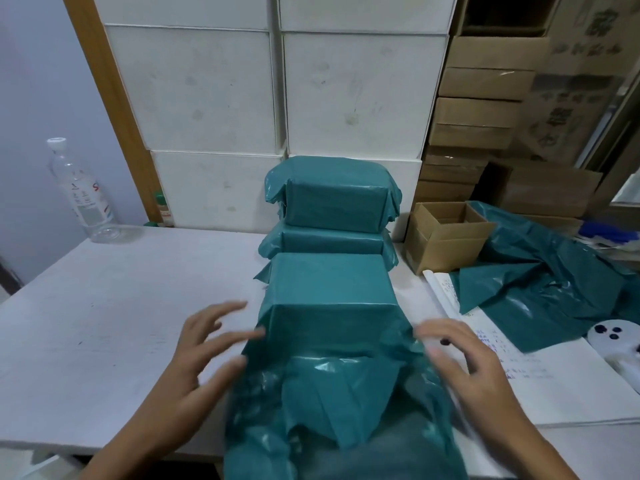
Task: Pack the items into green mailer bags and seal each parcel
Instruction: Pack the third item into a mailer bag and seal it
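A box-shaped item sits inside a green mailer bag (329, 306) on the white table (121, 306), the bag's loose open end trailing over the table's near edge. My left hand (204, 351) hovers at the bag's left side, fingers spread and straight. My right hand (464, 362) is at the bag's right side, fingers spread, holding nothing. Behind this parcel, two wrapped green parcels are stacked: the lower parcel (329, 242) and the upper parcel (332, 202).
Empty green mailer bags (540, 285) lie in a heap at the right over an open notebook (540, 382). A small open cardboard box (446, 233) stands behind them. White boxes (277, 98) form a wall at the back. A clear plastic bottle (81, 195) stands far left.
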Tool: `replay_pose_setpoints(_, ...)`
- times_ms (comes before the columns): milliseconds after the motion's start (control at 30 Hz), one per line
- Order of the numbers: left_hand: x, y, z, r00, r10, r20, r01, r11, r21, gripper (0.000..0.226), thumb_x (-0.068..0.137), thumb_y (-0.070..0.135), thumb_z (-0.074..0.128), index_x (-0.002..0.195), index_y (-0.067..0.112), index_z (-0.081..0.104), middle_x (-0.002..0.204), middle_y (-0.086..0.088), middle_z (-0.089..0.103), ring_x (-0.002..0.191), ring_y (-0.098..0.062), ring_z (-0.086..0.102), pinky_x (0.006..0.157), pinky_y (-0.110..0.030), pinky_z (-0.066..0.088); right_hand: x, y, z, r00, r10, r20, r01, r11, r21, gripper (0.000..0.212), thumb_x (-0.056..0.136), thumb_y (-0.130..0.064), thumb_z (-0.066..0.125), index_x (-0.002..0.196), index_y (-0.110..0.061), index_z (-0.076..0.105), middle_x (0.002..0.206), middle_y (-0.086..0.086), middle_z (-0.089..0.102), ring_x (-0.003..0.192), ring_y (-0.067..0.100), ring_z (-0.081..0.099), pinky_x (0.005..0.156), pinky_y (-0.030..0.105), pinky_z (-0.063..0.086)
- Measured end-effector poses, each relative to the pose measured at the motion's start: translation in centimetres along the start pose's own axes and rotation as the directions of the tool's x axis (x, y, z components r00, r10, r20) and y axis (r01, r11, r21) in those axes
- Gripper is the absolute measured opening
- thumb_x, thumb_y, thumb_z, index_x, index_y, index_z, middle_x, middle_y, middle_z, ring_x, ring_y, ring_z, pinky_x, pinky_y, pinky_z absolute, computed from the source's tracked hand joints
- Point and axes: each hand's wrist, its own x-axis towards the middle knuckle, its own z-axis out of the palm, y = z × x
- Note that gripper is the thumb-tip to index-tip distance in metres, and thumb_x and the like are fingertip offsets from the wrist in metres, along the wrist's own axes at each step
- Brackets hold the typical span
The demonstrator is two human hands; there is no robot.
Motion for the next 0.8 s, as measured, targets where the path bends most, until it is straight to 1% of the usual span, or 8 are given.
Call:
replay_pose_setpoints(33, 0.5, 0.5, 0.5, 1.000, 0.020, -0.016, -0.018, 0.994, 0.110, 0.050, 0.100, 0.051, 0.064, 0.148, 0.053, 0.052, 0.167, 0.025, 0.030, 0.157, -0.001, 0.024, 0.121, -0.028, 0.029, 0.4, -0.5, 0.7, 1.000, 0.022, 0.021, -0.020, 0.995, -0.094, 0.035, 0.099, -0.046, 0.071, 0.132, -0.053, 0.063, 0.152, -0.026, 0.051, 0.132, 0.001, 0.055, 0.111, 0.046, 0.047)
replay_pose_setpoints(100, 1.8, 0.9, 1.7, 1.000, -0.025, 0.016, 0.023, 0.992, 0.123, 0.088, 0.093, 0.050, 0.074, 0.160, 0.060, 0.019, 0.171, 0.033, 0.011, 0.159, 0.002, 0.013, 0.125, -0.034, 0.025, 1.5, -1.2, 2.0, 0.991, 0.062, 0.119, -0.039, 0.982, -0.184, 0.093, 0.083, -0.049, 0.086, 0.154, -0.064, 0.028, 0.167, -0.040, 0.013, 0.149, -0.007, 0.032, 0.119, 0.038, 0.036)
replay_pose_setpoints(200, 3.9, 0.0, 3.3, 0.995, -0.063, 0.076, 0.057, 0.995, 0.085, 0.110, 0.090, 0.041, 0.082, 0.164, 0.056, 0.002, 0.171, 0.034, 0.008, 0.158, 0.006, 0.015, 0.129, -0.040, 0.030, 4.0, -0.3, 3.5, 0.964, 0.014, 0.266, 0.072, 0.948, -0.310, 0.120, 0.081, -0.049, 0.089, 0.157, -0.068, -0.003, 0.170, -0.039, -0.006, 0.155, -0.016, 0.003, 0.125, 0.025, 0.019)
replay_pose_setpoints(267, 4.7, -0.4, 3.8, 0.990, -0.094, 0.105, 0.088, 0.994, 0.059, 0.114, 0.089, 0.033, 0.085, 0.162, 0.060, 0.002, 0.169, 0.038, 0.015, 0.154, 0.010, 0.025, 0.125, -0.038, 0.037, 5.1, 0.8, 4.2, 0.953, 0.004, 0.303, 0.109, 0.930, -0.352, 0.126, 0.080, -0.047, 0.089, 0.155, -0.069, -0.010, 0.171, -0.036, -0.009, 0.154, -0.018, -0.003, 0.125, 0.021, 0.018)
replay_pose_setpoints(400, 5.7, -0.8, 3.7, 0.991, -0.102, 0.082, 0.096, 0.992, 0.080, 0.114, 0.089, 0.023, 0.084, 0.160, 0.063, 0.005, 0.165, 0.039, 0.026, 0.151, 0.004, 0.038, 0.119, -0.037, 0.044, 6.3, 2.5, 4.9, 0.956, -0.054, 0.287, 0.161, 0.917, -0.365, 0.125, 0.084, -0.044, 0.089, 0.154, -0.070, -0.011, 0.170, -0.037, -0.009, 0.152, -0.022, -0.001, 0.116, 0.003, 0.016)
replay_pose_setpoints(600, 6.3, -1.0, 3.4, 0.994, -0.110, 0.019, 0.105, 0.980, 0.168, 0.112, 0.088, 0.028, 0.085, 0.158, 0.068, 0.007, 0.158, 0.032, 0.043, 0.141, -0.010, 0.054, 0.111, -0.034, 0.049, 6.8, 3.7, 4.7, 0.965, -0.112, 0.236, 0.206, 0.882, -0.424, 0.101, 0.090, -0.035, 0.085, 0.153, -0.067, 0.013, 0.173, -0.031, 0.006, 0.140, -0.016, 0.027, 0.116, 0.023, 0.037)
replay_pose_setpoints(733, 6.3, -1.3, 3.3, 0.994, -0.109, 0.014, 0.105, 0.979, 0.175, 0.113, 0.086, 0.031, 0.087, 0.158, 0.068, 0.008, 0.156, 0.034, 0.043, 0.140, -0.010, 0.055, 0.108, -0.034, 0.050, 6.8, 3.6, 4.7, 0.967, -0.117, 0.224, 0.200, 0.897, -0.393, 0.103, 0.090, -0.034, 0.085, 0.154, -0.070, 0.012, 0.172, -0.032, 0.009, 0.143, -0.028, 0.020, 0.119, 0.021, 0.033)
replay_pose_setpoints(800, 6.1, -1.5, 3.3, 0.994, -0.107, 0.034, 0.103, 0.988, 0.111, 0.112, 0.085, 0.037, 0.088, 0.158, 0.067, 0.009, 0.160, 0.034, 0.040, 0.142, -0.006, 0.053, 0.111, -0.038, 0.050, 6.4, 3.0, 4.4, 0.968, -0.098, 0.231, 0.177, 0.918, -0.353, 0.104, 0.091, -0.037, 0.084, 0.157, -0.066, 0.009, 0.172, -0.033, 0.011, 0.147, -0.025, 0.018, 0.122, 0.022, 0.031)
